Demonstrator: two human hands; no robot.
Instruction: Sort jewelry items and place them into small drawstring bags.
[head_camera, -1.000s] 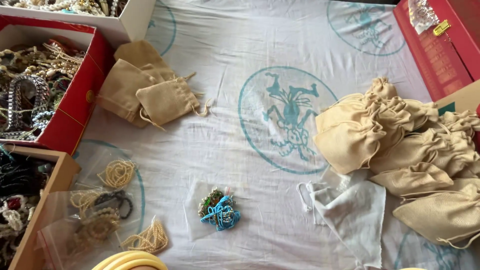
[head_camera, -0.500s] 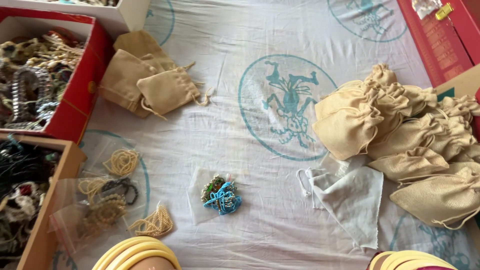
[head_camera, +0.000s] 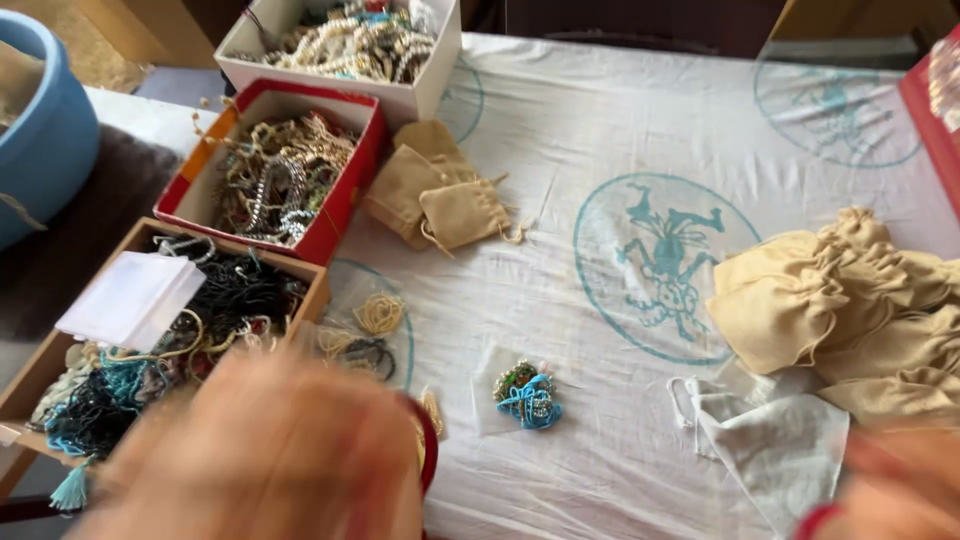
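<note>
My left hand fills the lower left, blurred by motion, with a red bangle at its wrist; it hovers over small clear packets of beads and beside a brown box of dark and turquoise bead strings. Whether it holds anything is not visible. My right hand shows only as a blur at the lower right corner, next to a pale cloth pouch. A small packet of blue and green beads lies between the hands on the white cloth.
A pile of tan drawstring pouches sits at right, and a few more lie near a red box of metal jewellery. A white box of pearl strands stands behind it. A blue tub is at far left.
The view has swung left and up, bringing the boxes and blue tub into sight. Both hands have risen into the frame from the bottom edge, the left one far more.
</note>
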